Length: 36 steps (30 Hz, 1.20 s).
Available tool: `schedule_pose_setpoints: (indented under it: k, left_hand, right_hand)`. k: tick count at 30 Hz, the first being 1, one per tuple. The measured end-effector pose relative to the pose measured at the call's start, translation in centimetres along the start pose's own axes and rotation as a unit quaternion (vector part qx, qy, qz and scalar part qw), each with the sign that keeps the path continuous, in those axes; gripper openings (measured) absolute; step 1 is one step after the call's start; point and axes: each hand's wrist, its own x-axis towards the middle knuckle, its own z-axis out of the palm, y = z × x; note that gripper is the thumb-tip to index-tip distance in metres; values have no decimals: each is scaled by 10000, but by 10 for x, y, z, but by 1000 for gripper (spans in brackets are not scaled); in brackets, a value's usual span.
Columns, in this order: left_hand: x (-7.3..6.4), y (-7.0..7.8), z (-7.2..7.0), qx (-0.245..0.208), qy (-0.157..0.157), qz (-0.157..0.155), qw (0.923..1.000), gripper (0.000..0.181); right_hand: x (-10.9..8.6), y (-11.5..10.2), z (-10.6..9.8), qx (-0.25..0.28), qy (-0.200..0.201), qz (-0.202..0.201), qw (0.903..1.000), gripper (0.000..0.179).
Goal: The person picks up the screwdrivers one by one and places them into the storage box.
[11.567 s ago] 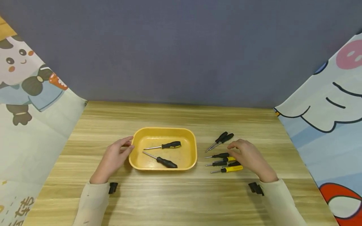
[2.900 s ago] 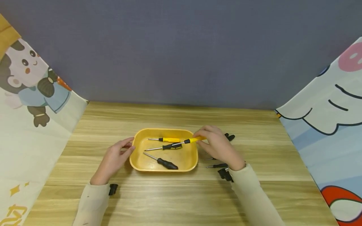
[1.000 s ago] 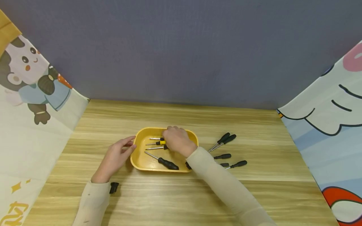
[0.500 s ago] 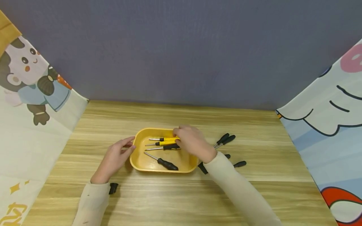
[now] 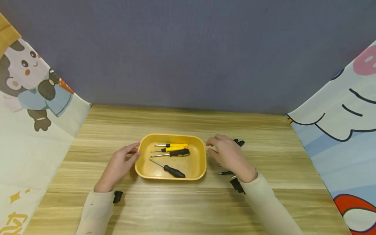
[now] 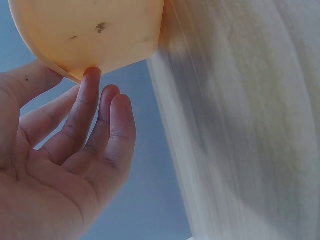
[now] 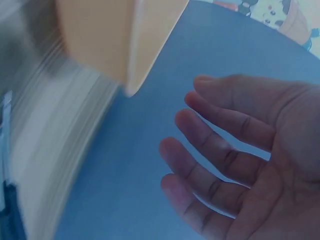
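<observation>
At the left end of the yellow plastic tray, my left hand lightly holds the rim. The left wrist view shows a fingertip against the outer wall, while the thumb tip is hidden behind the edge. Inside the tray lie two yellow-handled screwdrivers, a black-and-yellow screwdriver and a black screwdriver. Just off the tray's right end, my right hand hovers with nothing between its loosely bent fingers. It partly covers several black-handled screwdrivers on the table.
The wooden tabletop ends at a grey-blue panel behind. Cartoon-printed sheets flank both sides. Beyond the right hand, black handle ends stick out. Black mounts are strapped at the wrists.
Two yellow screwdrivers, formerly on the table, now lie in the tray; my right hand put down the second. That hand has withdrawn rightward from the tray. The left hand has stayed put.
</observation>
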Motion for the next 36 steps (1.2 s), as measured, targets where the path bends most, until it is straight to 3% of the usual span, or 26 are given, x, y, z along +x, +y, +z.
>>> schedule_pose_setpoints:
  k: [5,10,15,24,36]
  left_hand:
    - [0,0,0,1,16,-13,10000,42]
    - [0,1,0,-17,-8,-44,10000,43]
    - [0,1,0,-31,-10,-46,10000,43]
    - [-1,1,-1,-43,3,-63,10000,43]
    - [-1,0,0,-16,-1,-57,10000,43]
  right_hand:
    - [-20,32,8,450,236,-139,9986,18]
    - [-37,64,22,966,230,-187,9949,17]
    - [-52,85,35,1003,122,-118,9948,18]
    - [-65,97,51,1110,-192,225,9934,19]
    - [-63,98,61,942,-255,168,9951,22]
